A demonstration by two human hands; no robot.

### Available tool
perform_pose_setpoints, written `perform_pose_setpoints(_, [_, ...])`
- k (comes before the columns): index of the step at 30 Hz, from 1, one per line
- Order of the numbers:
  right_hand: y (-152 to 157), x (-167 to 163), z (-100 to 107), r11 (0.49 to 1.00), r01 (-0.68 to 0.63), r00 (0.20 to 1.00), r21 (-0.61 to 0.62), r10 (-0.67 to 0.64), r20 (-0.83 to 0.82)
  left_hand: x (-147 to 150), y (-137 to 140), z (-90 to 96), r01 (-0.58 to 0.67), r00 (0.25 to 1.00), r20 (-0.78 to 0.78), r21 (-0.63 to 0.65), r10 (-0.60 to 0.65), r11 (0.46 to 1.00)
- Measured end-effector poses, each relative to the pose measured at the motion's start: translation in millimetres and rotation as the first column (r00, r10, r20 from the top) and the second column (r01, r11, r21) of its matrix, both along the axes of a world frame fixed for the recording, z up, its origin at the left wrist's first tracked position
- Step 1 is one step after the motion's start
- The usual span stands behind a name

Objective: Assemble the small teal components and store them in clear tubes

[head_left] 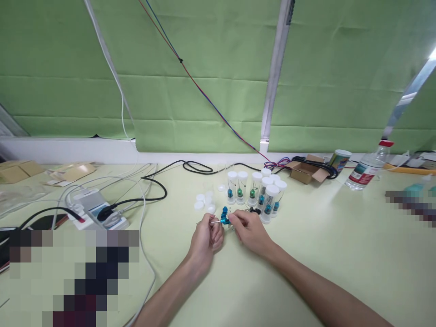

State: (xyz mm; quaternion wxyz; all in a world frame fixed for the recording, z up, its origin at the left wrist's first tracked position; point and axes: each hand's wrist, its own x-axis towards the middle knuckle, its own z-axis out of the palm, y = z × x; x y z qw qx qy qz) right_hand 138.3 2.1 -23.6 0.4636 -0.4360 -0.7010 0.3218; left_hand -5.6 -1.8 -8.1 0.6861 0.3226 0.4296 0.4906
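Note:
My left hand (206,238) is closed around a thin metal rod (215,222) that runs sideways into a small shiny blue part (224,215). The fingertips of my right hand (252,230) pinch the right side of this blue part, partly covering it. Just beyond my hands stand several clear tubes (271,200) with white caps, holding small blue or green parts with thin wires. A small black object (255,210) lies behind my right hand. Several loose white caps (199,205) rest on the table behind my left hand.
A power strip (117,222) with plugs and tangled white cables sits at left. A black cable (166,186) winds along the back. Toward the right are an open cardboard box (305,171), a printed can (339,160) and a water bottle (366,170). A green blind (204,104) hangs behind.

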Motion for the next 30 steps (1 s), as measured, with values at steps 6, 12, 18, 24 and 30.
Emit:
perform_pose_setpoints(6, [2.5,-0.4,-3.3,0.999,0.049,0.999,0.003,-0.049,0.017,-0.9,1.9,-5.1,0.005,1.0,0.011,0.024,-0.005,1.0])
perform_pose_setpoints(12, [-0.8,0.9,0.0,0.999,-0.041,0.999,0.006,0.041,-0.024,-1.6,3.0,-2.9,-0.032,0.999,0.037,0.001,0.031,1.0])
perform_pose_setpoints(18, [0.9,0.4,-1.6,0.999,-0.052,0.999,0.01,0.052,-0.015,-2.5,3.7,-3.8,-0.017,0.999,0.035,0.028,0.016,0.999])
perform_pose_setpoints(24, [0.5,0.0,-0.1,0.999,-0.016,1.0,0.03,0.016,0.005,-2.1,3.4,-4.3,0.015,1.0,-0.019,0.076,-0.013,0.997])
perform_pose_setpoints(30, [3.1,-1.1,-2.3,0.999,0.03,1.0,0.04,-0.03,-0.01,-2.3,2.5,-1.8,0.043,0.998,-0.054,0.077,-0.039,0.996])
